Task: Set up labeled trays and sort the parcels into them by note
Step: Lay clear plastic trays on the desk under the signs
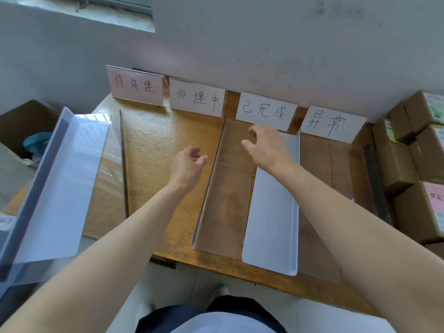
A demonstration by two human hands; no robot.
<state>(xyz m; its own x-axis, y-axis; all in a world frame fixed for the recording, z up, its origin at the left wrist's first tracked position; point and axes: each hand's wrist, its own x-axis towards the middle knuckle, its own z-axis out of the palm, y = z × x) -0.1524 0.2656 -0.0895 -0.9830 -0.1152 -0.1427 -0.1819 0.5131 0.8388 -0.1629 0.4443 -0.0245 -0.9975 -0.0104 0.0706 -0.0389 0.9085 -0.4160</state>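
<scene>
Where four handwritten labels [197,98] stand, clear angled trays [223,200] lie before them.

Both forearms bare to the frame edge; left hand [187,164] and right hand [266,147] bare too. At the bottom edge is a dark navy garment [168,318] with a white panel [223,324] in the middle (shirt or apron, can't tell). Pale shoe toe [222,290] just above it.
</scene>
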